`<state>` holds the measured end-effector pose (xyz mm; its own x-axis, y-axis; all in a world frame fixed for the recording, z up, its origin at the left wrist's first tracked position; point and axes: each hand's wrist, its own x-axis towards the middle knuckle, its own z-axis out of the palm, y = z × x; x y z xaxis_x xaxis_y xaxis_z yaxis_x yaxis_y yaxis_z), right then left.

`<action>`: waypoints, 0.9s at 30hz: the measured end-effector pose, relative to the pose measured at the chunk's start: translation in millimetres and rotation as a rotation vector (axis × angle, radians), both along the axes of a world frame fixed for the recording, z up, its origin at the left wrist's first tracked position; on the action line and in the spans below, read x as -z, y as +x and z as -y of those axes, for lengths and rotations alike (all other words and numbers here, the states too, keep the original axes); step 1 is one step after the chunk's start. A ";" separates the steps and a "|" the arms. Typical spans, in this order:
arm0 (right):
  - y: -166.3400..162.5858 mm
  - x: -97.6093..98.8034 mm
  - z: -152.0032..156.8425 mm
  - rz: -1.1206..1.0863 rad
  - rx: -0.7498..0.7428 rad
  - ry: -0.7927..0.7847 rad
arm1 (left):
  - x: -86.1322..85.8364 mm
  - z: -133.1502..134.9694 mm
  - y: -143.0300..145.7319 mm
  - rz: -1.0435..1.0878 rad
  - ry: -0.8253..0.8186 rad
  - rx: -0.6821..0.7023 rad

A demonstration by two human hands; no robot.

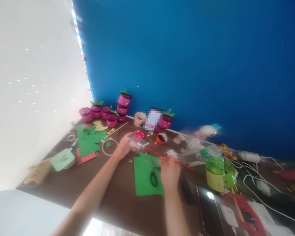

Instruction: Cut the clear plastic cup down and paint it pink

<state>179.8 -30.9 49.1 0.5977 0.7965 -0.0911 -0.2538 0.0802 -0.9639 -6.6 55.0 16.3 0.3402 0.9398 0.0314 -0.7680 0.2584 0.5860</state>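
My left hand [125, 145] reaches forward and grips a small clear container [137, 144] with a pink top [139, 134]. My right hand [169, 170] is closed on a thin red stick [184, 164] that slants across the table toward that container. Below both hands lies a green paper sheet [144, 178] with black-handled scissors [153, 175] on it. The picture is blurred by motion.
Several pink strawberry-like cups [105, 113] stand along the blue wall [199, 65]. Green paper scraps [88, 141], a white ring [109, 147] and a pale green lid [62, 159] lie at left. A green-and-clear plastic bottle [216, 170], white cables [260, 193] and a dark tablet [212, 209] crowd the right.
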 end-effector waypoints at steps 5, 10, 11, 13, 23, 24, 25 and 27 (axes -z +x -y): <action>-8.0 6.7 -4.8 -0.051 -0.050 0.005 | 3.5 0.9 0.7 0.009 0.030 0.023; -6.4 12.2 -3.6 -0.108 -0.071 0.034 | 4.2 0.7 0.5 0.016 0.017 0.021; -5.0 13.4 -2.8 -0.099 -0.075 0.041 | 3.7 0.4 0.1 0.021 0.012 0.018; -2.2 15.8 -1.1 -0.087 -0.067 0.057 | 2.3 -0.3 -0.7 0.028 0.005 0.010; -14.1 14.4 -1.0 -0.142 -0.047 0.039 | 4.1 0.8 0.5 0.006 0.028 0.024; -13.6 13.9 -0.5 -0.143 -0.033 0.046 | 3.6 1.0 0.3 0.011 0.022 0.021; -12.4 13.5 0.3 -0.139 -0.012 0.054 | 2.8 1.0 0.0 0.018 0.016 0.017; -9.0 13.4 2.3 -0.129 0.047 0.069 | 1.2 0.7 -0.6 0.031 0.011 0.010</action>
